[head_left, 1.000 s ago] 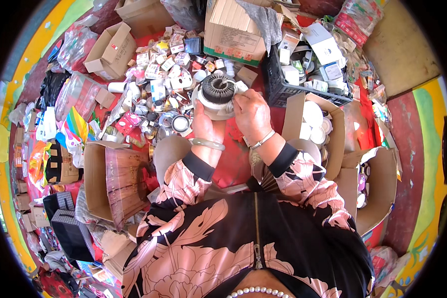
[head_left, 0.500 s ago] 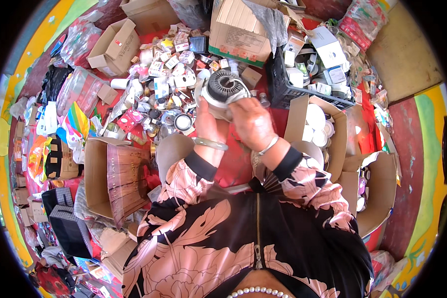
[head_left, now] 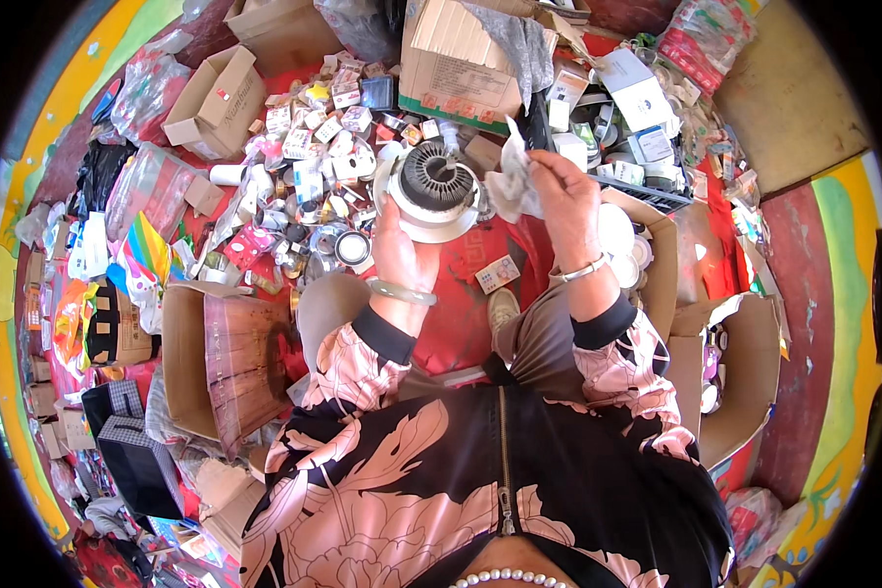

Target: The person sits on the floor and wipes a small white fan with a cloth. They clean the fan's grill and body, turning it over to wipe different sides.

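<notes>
My left hand (head_left: 404, 253) grips the near-left side of a round white downlight (head_left: 427, 233), its fingers partly hidden beneath the rim. A black finned heat sink tops the light, with a pale wire lying across it. Off to the right of the light, my right hand (head_left: 566, 204) pinches a crumpled white cloth or tissue (head_left: 513, 184), which hangs apart from the light. On the red floor cover (head_left: 461, 323) between my knees lies a small pale card with coloured dots (head_left: 498, 274).
A pile of small boxes, jars and lamp parts (head_left: 323, 176) spreads ahead and left. A black crate (head_left: 647, 193) full of boxed goods stands at right. Open cartons flank me: one left (head_left: 188, 363), one with white round pieces (head_left: 662, 265), another farther right (head_left: 745, 392).
My right hand has moved right, away from the light, and the white cloth now shows in its fingers. The light has tipped slightly, showing more of its white rim.
</notes>
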`<control>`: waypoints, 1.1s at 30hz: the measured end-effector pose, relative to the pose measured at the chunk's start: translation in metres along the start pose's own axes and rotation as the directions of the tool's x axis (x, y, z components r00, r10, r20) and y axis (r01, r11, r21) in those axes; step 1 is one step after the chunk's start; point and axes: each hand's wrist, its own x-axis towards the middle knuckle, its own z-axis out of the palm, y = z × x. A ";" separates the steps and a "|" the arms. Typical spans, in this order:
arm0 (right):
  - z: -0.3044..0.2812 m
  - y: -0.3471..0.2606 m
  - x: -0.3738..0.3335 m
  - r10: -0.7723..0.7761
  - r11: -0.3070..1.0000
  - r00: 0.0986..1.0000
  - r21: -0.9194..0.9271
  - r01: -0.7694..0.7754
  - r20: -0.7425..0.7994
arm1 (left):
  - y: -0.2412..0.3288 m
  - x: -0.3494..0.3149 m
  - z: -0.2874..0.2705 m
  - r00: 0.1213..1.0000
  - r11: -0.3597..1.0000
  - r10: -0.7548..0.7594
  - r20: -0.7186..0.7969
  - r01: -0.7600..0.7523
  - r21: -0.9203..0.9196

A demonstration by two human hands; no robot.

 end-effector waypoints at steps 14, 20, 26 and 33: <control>0.031 0.006 -0.016 -0.214 0.808 0.961 -0.522 0.274 0.172 | -0.009 -0.007 0.006 0.989 0.942 0.139 0.045 -0.146 0.301; 0.023 0.002 -0.016 -0.321 0.727 0.915 -0.555 0.404 0.245 | -0.010 -0.003 0.001 0.998 0.995 -0.057 -0.021 0.058 0.077; 0.020 0.016 -0.024 -0.513 0.601 0.814 -0.563 0.568 0.274 | -0.008 0.003 -0.013 0.994 0.994 -0.086 -0.063 0.090 0.061; 0.012 0.020 -0.033 -0.332 0.868 0.901 -0.283 0.408 0.280 | -0.004 0.001 -0.005 0.996 0.996 -0.092 -0.018 0.092 -0.011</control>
